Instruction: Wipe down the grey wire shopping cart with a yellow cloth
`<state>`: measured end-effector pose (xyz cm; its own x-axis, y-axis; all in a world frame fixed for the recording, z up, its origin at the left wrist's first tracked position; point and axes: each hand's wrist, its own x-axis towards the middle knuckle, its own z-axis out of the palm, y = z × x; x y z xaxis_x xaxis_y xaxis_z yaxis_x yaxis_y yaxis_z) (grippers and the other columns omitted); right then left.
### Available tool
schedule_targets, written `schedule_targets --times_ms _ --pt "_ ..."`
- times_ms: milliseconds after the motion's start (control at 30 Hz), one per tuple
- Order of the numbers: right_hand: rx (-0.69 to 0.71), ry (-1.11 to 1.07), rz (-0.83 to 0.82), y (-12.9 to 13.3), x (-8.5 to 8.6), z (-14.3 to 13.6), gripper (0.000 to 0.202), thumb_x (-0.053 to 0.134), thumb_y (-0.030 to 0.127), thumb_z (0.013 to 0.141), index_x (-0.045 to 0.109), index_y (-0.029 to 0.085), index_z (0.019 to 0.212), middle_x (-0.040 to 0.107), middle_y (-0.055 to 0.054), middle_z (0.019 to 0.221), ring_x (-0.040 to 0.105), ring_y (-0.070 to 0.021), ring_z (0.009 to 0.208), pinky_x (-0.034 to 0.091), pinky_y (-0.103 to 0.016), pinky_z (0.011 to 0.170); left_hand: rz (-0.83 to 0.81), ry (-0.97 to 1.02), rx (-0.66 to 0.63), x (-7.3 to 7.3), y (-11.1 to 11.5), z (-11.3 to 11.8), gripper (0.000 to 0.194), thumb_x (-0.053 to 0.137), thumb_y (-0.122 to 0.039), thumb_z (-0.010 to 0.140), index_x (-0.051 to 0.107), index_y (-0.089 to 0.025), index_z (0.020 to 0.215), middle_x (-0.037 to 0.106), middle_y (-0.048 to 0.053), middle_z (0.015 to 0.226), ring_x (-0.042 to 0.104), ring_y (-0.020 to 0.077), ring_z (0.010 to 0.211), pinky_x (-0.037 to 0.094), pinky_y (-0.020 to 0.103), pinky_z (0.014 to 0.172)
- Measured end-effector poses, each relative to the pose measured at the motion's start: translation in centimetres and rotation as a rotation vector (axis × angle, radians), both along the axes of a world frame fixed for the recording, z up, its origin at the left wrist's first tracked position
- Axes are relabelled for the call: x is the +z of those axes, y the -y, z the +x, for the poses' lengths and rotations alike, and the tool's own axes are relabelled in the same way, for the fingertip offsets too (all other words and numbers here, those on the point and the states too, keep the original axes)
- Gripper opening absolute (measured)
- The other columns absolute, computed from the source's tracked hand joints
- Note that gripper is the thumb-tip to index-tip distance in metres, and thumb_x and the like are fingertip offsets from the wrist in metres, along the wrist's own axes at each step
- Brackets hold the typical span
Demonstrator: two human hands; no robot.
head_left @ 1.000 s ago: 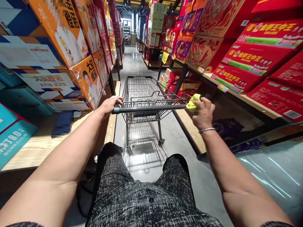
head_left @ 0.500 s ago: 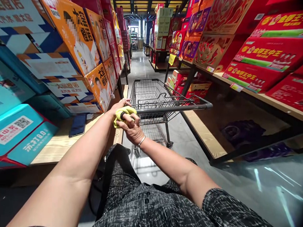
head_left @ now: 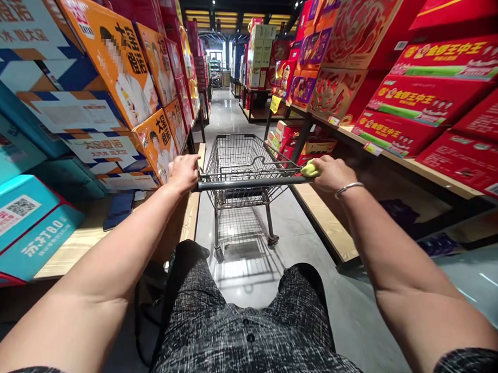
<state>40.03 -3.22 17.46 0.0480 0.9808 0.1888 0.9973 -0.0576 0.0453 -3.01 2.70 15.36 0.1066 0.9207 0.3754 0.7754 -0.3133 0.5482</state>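
Observation:
A black wire shopping cart (head_left: 242, 153) stands in front of me, and its grey handle bar (head_left: 253, 183) runs across between my hands. My left hand (head_left: 184, 172) is closed at the left end of the bar. At the right end, my right hand (head_left: 333, 173), with a bracelet at the wrist, is closed on a yellow-green cloth (head_left: 310, 168) pressed against the bar. The cart's basket shows no goods inside.
Stacked orange boxes (head_left: 110, 56) and turquoise boxes (head_left: 31, 222) line the left shelf, where a dark phone (head_left: 119, 209) lies. Red boxes (head_left: 431, 100) fill the right shelf. The tiled aisle (head_left: 226, 112) runs ahead between the shelves.
My right hand has moved from the left end of the handle to the right end, taking the cloth along. The cart now sits straighter before me, and the view has shifted slightly.

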Motion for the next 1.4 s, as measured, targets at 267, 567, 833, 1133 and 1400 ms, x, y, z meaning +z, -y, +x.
schedule_targets --times_ms 267,567,833,1133,1400 --pt "0.049 0.155 -0.139 -1.2 0.8 0.4 0.038 0.06 0.028 0.085 0.068 0.03 0.123 0.064 -0.008 0.127 0.058 -0.0262 0.107 0.045 -0.033 0.076 -0.041 -0.401 -0.212 -1.4 6.8 11.9 0.067 0.042 -0.053 0.101 0.035 -0.028 0.162 0.045 0.01 0.162 0.033 0.034 0.151 0.014 0.056 0.126" --pt "0.089 0.181 -0.167 -1.0 1.0 -0.4 0.043 0.058 0.027 0.083 0.068 0.029 0.125 0.066 -0.01 0.124 0.059 -0.0285 0.108 0.048 -0.036 0.078 -0.083 -0.52 -0.215 -3.4 5.2 11.7 0.089 0.058 -0.068 0.088 0.031 -0.032 0.164 0.03 0.01 0.17 0.016 0.0394 0.158 0.001 0.061 0.126" --pt "0.119 0.168 -0.184 -0.4 1.8 -4.2 0.04 0.058 0.026 0.083 0.07 0.027 0.12 0.067 -0.011 0.126 0.062 -0.0305 0.109 0.05 -0.037 0.078 -0.125 -0.513 -0.146 -3.0 1.8 9.3 0.084 0.053 -0.07 0.09 0.037 -0.029 0.162 0.028 0.012 0.17 0.007 0.0401 0.161 -0.008 0.065 0.126" --pt "0.212 0.118 -0.164 1.9 2.3 -8.4 0.033 0.059 0.028 0.082 0.071 0.026 0.113 0.071 -0.008 0.119 0.067 -0.025 0.099 0.046 -0.032 0.072 -0.185 -0.315 -0.029 -3.7 -2.0 6.4 0.081 0.036 -0.077 0.093 0.048 -0.027 0.156 0.012 0.006 0.177 -0.013 0.0402 0.161 -0.008 0.066 0.126" --pt "0.394 -0.054 -0.014 5.4 1.4 -13.8 0.032 0.062 0.024 0.083 0.069 0.022 0.115 0.068 -0.011 0.117 0.065 -0.0263 0.1 0.049 -0.035 0.08 -0.262 -0.129 0.186 -3.5 -2.4 4.6 0.091 0.039 -0.074 0.094 0.021 -0.025 0.168 -0.002 0.009 0.177 -0.008 0.0396 0.162 0.004 0.066 0.127"
